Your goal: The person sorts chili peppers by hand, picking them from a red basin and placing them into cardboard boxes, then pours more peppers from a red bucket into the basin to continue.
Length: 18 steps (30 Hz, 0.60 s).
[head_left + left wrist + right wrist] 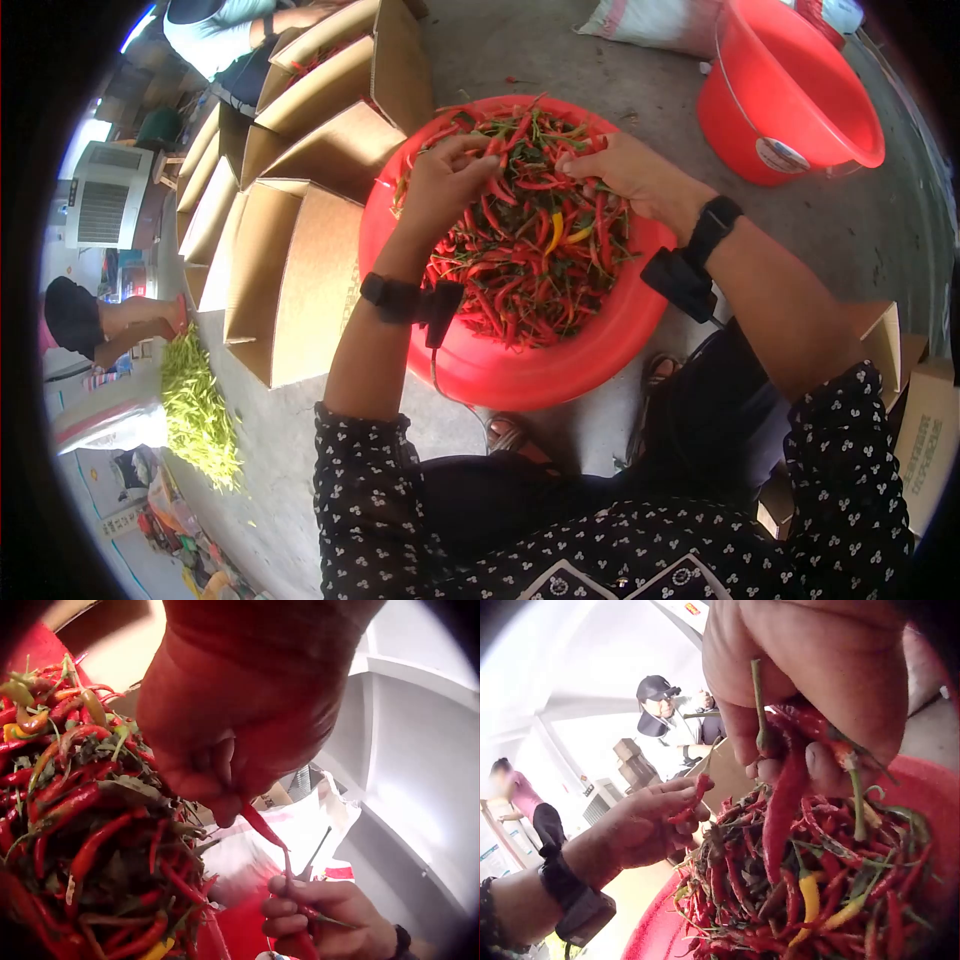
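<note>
A wide red basin [540, 375] stands on the floor in front of the person, heaped with red chili peppers [510, 290], green stems and a few yellow ones. Over the heap's far left side, the left hand [440, 190] pinches a single red chili pepper [261, 825] between thumb and fingers. Across from it, the right hand [630, 180] holds several red chili peppers [786, 806], their green stems sticking out past the fingers. In the right wrist view, the left hand [649, 825] is a little apart from the right hand [817, 667].
Open cardboard boxes [320, 270] line the basin's left side. A red bucket [720, 120] and a white sack [655, 25] are at the back right. Light green peppers [195, 400] lie piled on the floor at left. Another person [664, 727] is beyond the boxes.
</note>
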Motion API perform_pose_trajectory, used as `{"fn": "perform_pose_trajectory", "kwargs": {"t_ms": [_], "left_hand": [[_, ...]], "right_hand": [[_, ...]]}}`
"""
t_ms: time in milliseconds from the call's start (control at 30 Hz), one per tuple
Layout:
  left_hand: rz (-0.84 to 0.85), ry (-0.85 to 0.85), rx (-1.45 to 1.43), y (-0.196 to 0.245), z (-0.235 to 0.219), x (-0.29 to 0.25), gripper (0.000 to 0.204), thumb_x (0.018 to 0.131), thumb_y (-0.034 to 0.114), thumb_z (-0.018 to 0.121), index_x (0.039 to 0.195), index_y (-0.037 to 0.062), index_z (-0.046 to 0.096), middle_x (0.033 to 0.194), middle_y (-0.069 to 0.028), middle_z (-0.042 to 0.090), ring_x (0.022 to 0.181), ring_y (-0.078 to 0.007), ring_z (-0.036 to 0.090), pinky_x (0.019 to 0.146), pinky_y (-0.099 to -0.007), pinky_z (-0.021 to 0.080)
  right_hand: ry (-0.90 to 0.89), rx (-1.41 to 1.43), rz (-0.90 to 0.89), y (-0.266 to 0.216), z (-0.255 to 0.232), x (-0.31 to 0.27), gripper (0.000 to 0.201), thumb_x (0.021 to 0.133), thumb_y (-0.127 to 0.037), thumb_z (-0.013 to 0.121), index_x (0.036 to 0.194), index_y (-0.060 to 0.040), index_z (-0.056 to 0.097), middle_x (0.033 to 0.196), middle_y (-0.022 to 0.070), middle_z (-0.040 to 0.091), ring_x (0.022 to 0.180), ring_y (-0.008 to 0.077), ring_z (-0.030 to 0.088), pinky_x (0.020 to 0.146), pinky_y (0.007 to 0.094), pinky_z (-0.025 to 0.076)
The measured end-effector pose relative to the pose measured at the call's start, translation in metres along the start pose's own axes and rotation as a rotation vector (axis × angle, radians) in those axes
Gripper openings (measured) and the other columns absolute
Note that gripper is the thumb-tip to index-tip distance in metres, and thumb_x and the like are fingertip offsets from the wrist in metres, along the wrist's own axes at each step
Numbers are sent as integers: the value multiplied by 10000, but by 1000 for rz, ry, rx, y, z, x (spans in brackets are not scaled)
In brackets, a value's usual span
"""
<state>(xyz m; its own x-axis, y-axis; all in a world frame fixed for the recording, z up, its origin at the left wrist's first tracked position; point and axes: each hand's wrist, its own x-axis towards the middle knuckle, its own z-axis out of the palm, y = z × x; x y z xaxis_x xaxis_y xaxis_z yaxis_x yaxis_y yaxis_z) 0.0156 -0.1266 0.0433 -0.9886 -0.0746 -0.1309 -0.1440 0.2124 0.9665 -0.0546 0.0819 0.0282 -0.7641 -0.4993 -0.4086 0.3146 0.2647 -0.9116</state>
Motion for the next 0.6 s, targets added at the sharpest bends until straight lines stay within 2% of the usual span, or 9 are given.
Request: {"fn": "perform_pose_trajectory", "kwargs": {"t_ms": [167,233,267,333,367,433,467,500,600], "left_hand": [[98,20,12,-11,2,2,251,816,129,579,1026,-9,582,728,-64,634,651,-109,600,558,-232,458],[143,109,641,-28,-18,1,207,771,170,590,907,22,642,720,-102,633,662,-155,623,585,-270,481],[142,107,642,-37,-26,-2,207,771,170,590,907,22,642,720,-102,633,662,-155,623,585,-270,481],[161,33,886,-55,-34,-16,185,738,205,584,775,46,669,686,-122,623,629,-200,626,592,-321,491],[158,32,890,-64,-33,-21,185,738,205,584,775,46,669,686,-122,623,629,-200,626,592,-321,491],[-269,-152,525,-83,-29,-31,197,742,219,577,724,46,669,617,-113,613,589,-242,617,576,-357,489],[-173,-77,545,-97,-24,-33,224,737,240,583,722,30,660,580,-130,600,548,-302,590,554,-391,473],[-174,-78,545,-101,-19,-32,224,737,240,583,722,30,660,580,-130,600,548,-302,590,554,-391,473],[0,61,798,-103,-7,-30,257,732,268,594,726,19,660,607,-155,603,588,-337,588,574,-404,470]], "right_hand": [[-41,6,4,1,-2,4,132,789,-185,629,816,-70,570,661,19,551,563,112,482,437,269,295],[-50,20,5,-2,-1,1,135,788,-182,631,820,-67,568,665,24,552,562,112,482,431,270,289],[-31,30,12,-5,-1,-2,136,784,-179,633,823,-65,569,658,26,551,557,112,480,427,269,284],[-12,45,20,-8,-1,-6,137,781,-175,635,826,-64,570,651,28,549,552,113,479,422,269,280],[-12,30,48,-9,-1,-6,104,787,-149,628,846,-70,594,681,-2,553,572,89,473,471,249,328],[-15,15,77,-7,-2,-2,87,793,-123,620,866,-75,619,711,-33,556,592,66,467,519,228,376],[-23,0,64,-4,-1,2,94,792,-125,621,872,-75,621,712,-34,558,600,66,469,528,229,377],[-31,-15,50,-7,0,1,101,792,-127,623,878,-75,624,714,-34,559,607,65,470,536,229,379],[-34,-30,83,-14,4,-8,104,790,-124,626,879,-69,626,729,-27,570,620,64,471,551,242,385]]}}
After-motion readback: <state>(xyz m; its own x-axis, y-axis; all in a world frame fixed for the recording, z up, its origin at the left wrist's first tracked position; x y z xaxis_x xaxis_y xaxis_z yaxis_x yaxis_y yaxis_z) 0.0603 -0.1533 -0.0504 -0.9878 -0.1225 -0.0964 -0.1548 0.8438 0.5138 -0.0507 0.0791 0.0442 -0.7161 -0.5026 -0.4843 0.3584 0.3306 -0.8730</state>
